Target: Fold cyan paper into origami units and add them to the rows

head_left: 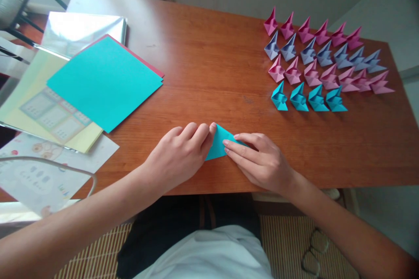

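Observation:
A folded piece of turquoise paper [220, 141] lies on the wooden table near its front edge, between my two hands. My left hand [185, 150] is curled over the paper's left side, the fingers bent and pressing on it; part of the paper is hidden beneath them. From the other side my right hand [260, 157] rests on the paper's right part, fingers stretched out and fingertips pressed on its surface. Whether the right thumb is under the paper cannot be seen.
Rows of folded paper figures stand at the back right: dark pink [305, 30], lavender [308, 51], light pink [312, 73] and turquoise [317, 98]. Left lies a stack of turquoise sheets [108, 83] over yellow packs [22, 80]. A cable [49, 162] crosses a printed sheet [36, 178].

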A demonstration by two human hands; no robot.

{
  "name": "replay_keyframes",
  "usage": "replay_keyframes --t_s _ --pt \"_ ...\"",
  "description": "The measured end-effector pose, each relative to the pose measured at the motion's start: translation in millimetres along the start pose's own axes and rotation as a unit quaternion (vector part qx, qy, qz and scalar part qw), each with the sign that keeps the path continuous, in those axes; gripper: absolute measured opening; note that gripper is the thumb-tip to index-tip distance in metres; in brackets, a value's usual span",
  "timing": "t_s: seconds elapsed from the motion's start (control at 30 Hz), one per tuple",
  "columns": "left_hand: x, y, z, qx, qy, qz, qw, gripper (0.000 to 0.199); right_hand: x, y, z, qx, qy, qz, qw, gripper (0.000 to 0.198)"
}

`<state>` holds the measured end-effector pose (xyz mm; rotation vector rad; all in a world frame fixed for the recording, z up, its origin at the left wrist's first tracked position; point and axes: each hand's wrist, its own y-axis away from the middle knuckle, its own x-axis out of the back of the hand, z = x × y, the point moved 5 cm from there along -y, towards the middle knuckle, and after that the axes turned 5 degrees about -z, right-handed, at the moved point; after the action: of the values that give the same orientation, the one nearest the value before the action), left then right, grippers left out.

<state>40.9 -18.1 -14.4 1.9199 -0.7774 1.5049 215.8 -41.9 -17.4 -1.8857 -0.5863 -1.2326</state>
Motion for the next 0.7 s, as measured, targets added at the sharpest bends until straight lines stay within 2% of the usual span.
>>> replay_keyframes --t_s 0.37,0.7 --pt "0.2 -1.7 1.8 -0.005 -0.005 0.018 1.000 0.041 0.0 0.9 -0.2 0.009 0.007 -0.001 1.000 0.025" --pt "0.4 0.0 1.8 -0.006 -0.009 0.010 1.000 0.042 0.3 0.7 -0.8 0.002 0.002 -0.002 1.000 0.026"
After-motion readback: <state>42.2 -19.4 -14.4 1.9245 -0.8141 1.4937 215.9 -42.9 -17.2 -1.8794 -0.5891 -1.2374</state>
